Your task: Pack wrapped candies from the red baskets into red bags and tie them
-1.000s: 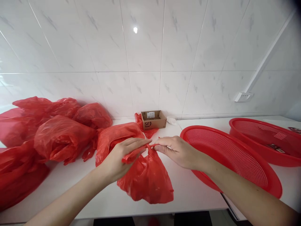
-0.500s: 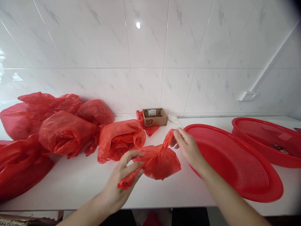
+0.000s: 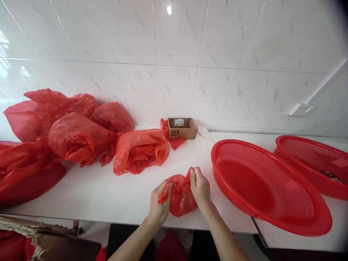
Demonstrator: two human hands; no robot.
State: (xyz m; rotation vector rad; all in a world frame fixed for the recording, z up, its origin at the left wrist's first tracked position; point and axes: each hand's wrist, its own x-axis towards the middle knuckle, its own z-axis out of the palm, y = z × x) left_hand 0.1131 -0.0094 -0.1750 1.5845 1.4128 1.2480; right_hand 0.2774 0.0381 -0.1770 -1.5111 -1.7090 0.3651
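Note:
Between my two hands is a small red plastic bag (image 3: 182,201), held near the front edge of the white table. My left hand (image 3: 160,203) is closed on a gathered end at its left, and a crumpled bit pokes out between the fingers. At the bag's upper right, my right hand (image 3: 199,186) pinches the other end with the thumb on top. The bag's top looks loosely gathered; its contents cannot be made out. Behind it lies a larger bundle of red plastic bags (image 3: 143,148).
Several full red bags (image 3: 81,137) are piled on the left. A small cardboard box (image 3: 182,129) stands by the wall. Two red plastic baskets, the nearer basket (image 3: 244,185) and the farther basket (image 3: 299,159), occupy the right. A torn cardboard box (image 3: 65,246) sits below the table's left edge.
Both hands have come closer together and lower, toward the table's front edge, with the small red bag. The knotted-looking gather at its top appears looser. The view has tilted down.

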